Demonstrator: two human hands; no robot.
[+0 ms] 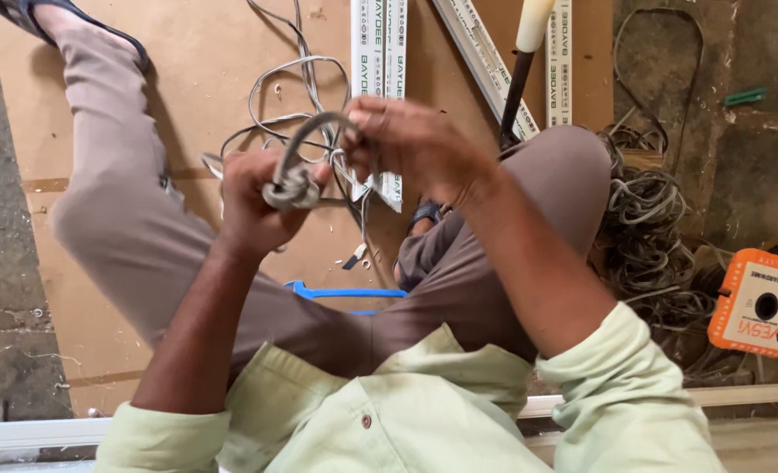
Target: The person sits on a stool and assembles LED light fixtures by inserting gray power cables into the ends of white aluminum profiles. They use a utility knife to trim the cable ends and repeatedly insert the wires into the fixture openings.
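I sit on a brown board with my legs spread, looking down. My left hand is closed around a small wound bundle of grey cable. An arc of the same cable rises from the bundle to my right hand, which pinches it between the fingers just above and to the right. Loose loops of the grey cable trail away over the board behind both hands.
White plastic channel strips lie on the board ahead, with a dark-handled tool beside my right knee. A tangled heap of grey wire and an orange square reel sit at right. A blue strip lies between my legs.
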